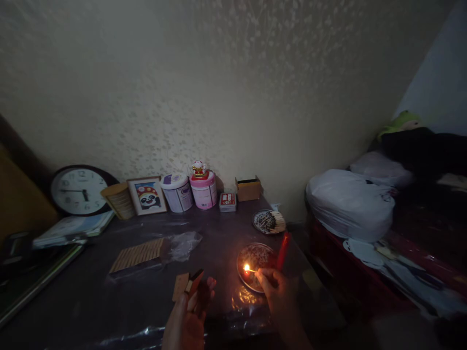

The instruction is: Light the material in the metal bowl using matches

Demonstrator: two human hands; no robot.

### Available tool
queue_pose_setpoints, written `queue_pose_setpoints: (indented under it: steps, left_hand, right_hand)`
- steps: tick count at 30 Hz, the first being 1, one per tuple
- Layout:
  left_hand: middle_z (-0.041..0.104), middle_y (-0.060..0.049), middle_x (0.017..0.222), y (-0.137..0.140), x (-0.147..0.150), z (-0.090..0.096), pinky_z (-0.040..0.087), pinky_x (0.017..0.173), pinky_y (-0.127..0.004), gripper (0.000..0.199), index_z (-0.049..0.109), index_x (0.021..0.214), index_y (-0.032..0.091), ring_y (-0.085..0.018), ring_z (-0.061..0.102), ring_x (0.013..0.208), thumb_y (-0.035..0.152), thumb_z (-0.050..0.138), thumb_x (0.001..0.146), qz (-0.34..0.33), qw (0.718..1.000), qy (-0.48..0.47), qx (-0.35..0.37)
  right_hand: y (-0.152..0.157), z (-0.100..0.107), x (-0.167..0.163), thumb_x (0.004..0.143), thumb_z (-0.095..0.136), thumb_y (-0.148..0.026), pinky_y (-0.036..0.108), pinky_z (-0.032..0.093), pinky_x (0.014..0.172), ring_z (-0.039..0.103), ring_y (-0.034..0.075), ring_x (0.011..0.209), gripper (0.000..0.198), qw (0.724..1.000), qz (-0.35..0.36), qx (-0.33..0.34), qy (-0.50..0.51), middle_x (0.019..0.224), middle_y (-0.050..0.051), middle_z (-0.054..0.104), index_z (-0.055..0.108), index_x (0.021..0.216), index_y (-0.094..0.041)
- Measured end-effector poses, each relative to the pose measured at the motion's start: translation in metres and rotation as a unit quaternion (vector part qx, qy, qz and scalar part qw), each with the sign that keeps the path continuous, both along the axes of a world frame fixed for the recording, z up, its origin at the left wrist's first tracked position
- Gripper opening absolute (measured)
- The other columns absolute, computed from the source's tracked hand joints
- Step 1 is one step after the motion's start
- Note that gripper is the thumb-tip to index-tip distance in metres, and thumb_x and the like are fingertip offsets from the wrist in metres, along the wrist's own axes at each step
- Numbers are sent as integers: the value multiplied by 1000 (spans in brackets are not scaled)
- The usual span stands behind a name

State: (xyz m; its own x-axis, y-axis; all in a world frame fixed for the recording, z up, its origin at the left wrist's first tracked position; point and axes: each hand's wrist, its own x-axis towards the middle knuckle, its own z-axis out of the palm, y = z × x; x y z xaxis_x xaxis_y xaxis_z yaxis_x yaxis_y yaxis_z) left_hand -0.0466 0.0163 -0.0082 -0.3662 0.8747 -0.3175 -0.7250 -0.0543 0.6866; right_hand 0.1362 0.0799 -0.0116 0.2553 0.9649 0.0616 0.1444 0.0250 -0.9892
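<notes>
The right hand point(279, 291) pinches a thin wooden match point(251, 271) with a small flame, fingers closed on its bare end; it sits over the round metal dish point(255, 257), beside the red candle point(282, 250); the left hand point(189, 316) grips a small brown matchbox point(189, 284), fingers wrapped shut; the match looks light and snaps easily, so hold it far from the fire.

table point(91, 296) bare at front-left, room to pass. red candle point(282, 250) & dish point(255, 257) block right; tins point(177, 193) + clock point(78, 190) line back wall.
</notes>
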Motion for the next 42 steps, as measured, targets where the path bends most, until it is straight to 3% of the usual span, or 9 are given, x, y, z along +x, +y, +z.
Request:
queue_pose_setpoints:
  steps: [5,9,17,22,35,38,42]
  left_hand:
    - [77,-9,95,-1,0,3,41,99,-43,48,76,90,24,-31,65,102,61,71,61,1,1000,30,-1]
    - [77,-10,91,-3,-2,7,44,96,-52,39,76,88,24,-36,64,103,55,68,67,-5,999,44,12]
    - [76,-12,92,-1,2,2,42,98,-45,37,77,88,23,-31,65,103,54,62,75,9,1000,18,3]
    - [76,-12,95,-2,3,3,39,100,-42,47,76,92,22,-28,65,100,57,72,62,7,1000,12,9]
    - [76,-12,98,4,-12,-11,28,110,-46,47,77,88,22,-32,60,111,60,69,62,-13,1000,12,9]
    - [76,-14,99,5,-15,-12,31,109,-53,39,77,81,21,-37,50,123,57,67,68,-40,998,46,10]
    - [75,-12,102,5,-10,-15,28,111,-51,26,76,81,23,-26,20,140,41,58,82,-10,997,76,11]
  right_hand:
    - [0,-4,1,67,67,-39,34,56,68,71,28,73,25,1000,10,-2,-5,73,9,76,73,71,-16]
    - [2,-6,0,67,67,-38,35,55,70,71,28,73,24,1000,8,-4,-10,73,10,76,74,71,-15]
    - [0,3,1,64,68,-40,36,56,70,71,29,75,25,1000,-7,-1,-6,73,10,77,73,68,-17]
    - [-1,4,1,67,68,-41,36,56,72,71,29,77,25,1000,-13,-1,7,75,10,77,73,70,-17]
    - [-5,6,4,70,65,-46,33,58,66,72,28,74,30,1000,-5,23,18,78,12,77,73,75,-17]
    - [-11,11,7,73,64,-49,29,56,58,71,26,72,32,999,1,48,-15,79,11,77,75,75,-18]
    - [-19,31,10,79,59,-52,24,52,50,70,22,65,36,991,-25,111,-77,74,8,76,75,74,-20]
